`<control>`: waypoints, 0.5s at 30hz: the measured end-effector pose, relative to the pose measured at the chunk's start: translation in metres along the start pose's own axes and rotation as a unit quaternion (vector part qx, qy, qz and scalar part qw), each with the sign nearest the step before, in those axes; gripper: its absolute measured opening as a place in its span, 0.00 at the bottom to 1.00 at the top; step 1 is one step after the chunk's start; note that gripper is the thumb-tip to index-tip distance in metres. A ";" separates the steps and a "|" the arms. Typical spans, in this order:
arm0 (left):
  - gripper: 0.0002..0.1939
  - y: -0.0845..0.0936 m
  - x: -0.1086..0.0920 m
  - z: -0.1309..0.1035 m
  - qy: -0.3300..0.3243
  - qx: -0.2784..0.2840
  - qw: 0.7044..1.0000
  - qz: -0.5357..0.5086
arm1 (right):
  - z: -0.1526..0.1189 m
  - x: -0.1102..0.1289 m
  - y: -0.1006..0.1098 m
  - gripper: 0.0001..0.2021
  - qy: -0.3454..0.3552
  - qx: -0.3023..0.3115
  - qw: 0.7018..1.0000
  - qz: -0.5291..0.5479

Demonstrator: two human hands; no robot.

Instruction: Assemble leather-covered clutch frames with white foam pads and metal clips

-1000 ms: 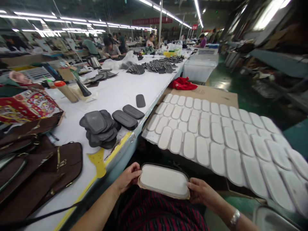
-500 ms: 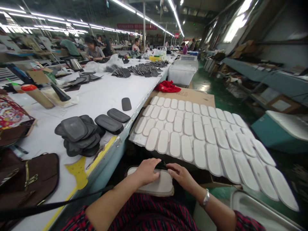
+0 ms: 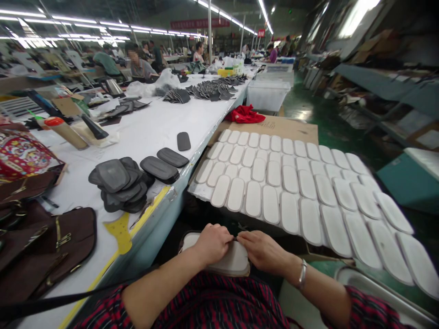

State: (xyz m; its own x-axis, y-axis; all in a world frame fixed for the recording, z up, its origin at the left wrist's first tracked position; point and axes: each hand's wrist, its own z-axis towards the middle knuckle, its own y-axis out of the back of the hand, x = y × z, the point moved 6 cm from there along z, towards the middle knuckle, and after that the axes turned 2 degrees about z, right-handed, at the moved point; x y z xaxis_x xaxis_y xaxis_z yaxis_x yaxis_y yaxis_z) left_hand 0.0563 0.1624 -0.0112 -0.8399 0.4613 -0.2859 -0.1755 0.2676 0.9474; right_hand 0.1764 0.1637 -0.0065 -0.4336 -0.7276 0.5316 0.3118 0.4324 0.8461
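Two bare hands, left [image 3: 214, 244] and right [image 3: 262, 251], nearly meet, fingers pinched at the far edge of the white rounded-oblong panel [image 3: 226, 261] above my lap; I see a translucent plastic bin [image 3: 268, 96], contents unclear.

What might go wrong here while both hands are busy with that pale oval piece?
The pale piece might shift under the left hand and right hand. The uneven pile of dark pads could slide apart. A forearm might knock the white ovals, whose nearest row lies along the board's edge.
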 end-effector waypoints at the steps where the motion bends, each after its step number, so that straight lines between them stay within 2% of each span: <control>1: 0.10 0.001 -0.004 -0.002 -0.010 -0.002 1.000 0.025 | -0.001 0.006 -0.004 0.17 0.013 0.017 0.998 -0.052; 4: 0.12 0.001 -0.013 -0.006 -0.044 0.004 0.997 0.058 | -0.001 0.019 -0.012 0.18 0.032 0.065 0.983 -0.170; 6: 0.13 0.000 -0.010 -0.009 -0.050 0.014 0.998 0.037 | 0.004 0.016 -0.012 0.15 0.010 0.092 0.983 -0.161; 7: 0.14 0.001 -0.006 -0.010 -0.044 0.015 0.999 0.014 | 0.008 0.009 -0.009 0.13 -0.019 0.092 0.989 -0.117; 9: 0.19 0.004 0.010 -0.015 -0.025 0.009 0.999 -0.041 | 0.017 -0.015 -0.003 0.12 -0.105 0.067 0.990 0.062; 12: 0.29 0.011 0.043 -0.027 0.011 0.003 0.994 -0.108 | 0.033 -0.055 -0.010 0.16 -0.209 0.042 0.924 0.317; 13: 0.31 0.012 0.056 -0.032 0.025 0.007 0.992 -0.127 | 0.039 -0.064 -0.016 0.18 -0.223 0.053 0.905 0.359; 15: 0.32 0.015 0.079 -0.042 0.053 0.017 0.983 -0.178 | 0.052 -0.072 -0.032 0.22 -0.231 0.087 0.886 0.392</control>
State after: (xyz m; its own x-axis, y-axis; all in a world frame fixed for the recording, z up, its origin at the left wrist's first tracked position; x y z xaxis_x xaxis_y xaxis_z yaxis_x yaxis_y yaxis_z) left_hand -0.0345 0.1673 -0.0135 -0.7776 0.2439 -0.5795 -0.4517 0.4244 0.7848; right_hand 0.1537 0.2299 -0.0702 -0.4540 0.1110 0.8841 0.5521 0.8139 0.1813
